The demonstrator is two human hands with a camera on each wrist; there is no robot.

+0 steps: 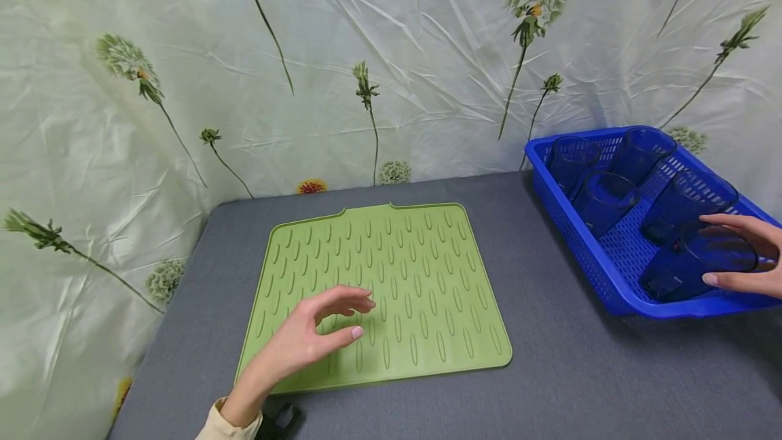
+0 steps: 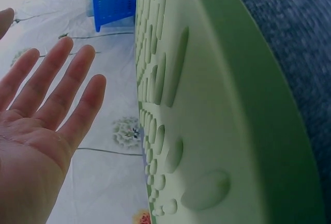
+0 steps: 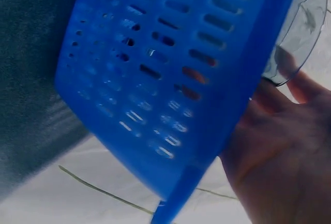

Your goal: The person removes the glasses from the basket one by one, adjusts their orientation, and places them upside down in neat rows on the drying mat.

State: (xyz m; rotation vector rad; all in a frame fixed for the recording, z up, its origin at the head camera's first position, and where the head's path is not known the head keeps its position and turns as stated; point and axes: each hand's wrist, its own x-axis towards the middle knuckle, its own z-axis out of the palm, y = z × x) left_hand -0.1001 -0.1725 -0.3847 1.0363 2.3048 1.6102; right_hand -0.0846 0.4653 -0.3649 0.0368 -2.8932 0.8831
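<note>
My left hand [image 1: 305, 335] hovers over the green drying mat [image 1: 391, 290], fingers relaxed and holding nothing. In the left wrist view its palm and spread fingers [image 2: 85, 92] show beside the mat's raised edge. At the right, my right hand [image 1: 748, 257] reaches over the side of a blue basket [image 1: 601, 284]. It holds a clear drinking glass [image 1: 678, 267] near the rim, thumb on the near side and fingers on the far side. That glass stands in the basket's near corner; the right wrist view shows its rim [image 3: 305, 38] above the basket wall.
Several more clear glasses [image 1: 690, 202] stand in the basket. Mat and basket lie on a dark grey cloth-covered table [image 1: 550, 386]. A whitish flower-printed sheet [image 1: 440, 73] hangs behind and along the left. A black strap [image 1: 281, 421] is at my left wrist.
</note>
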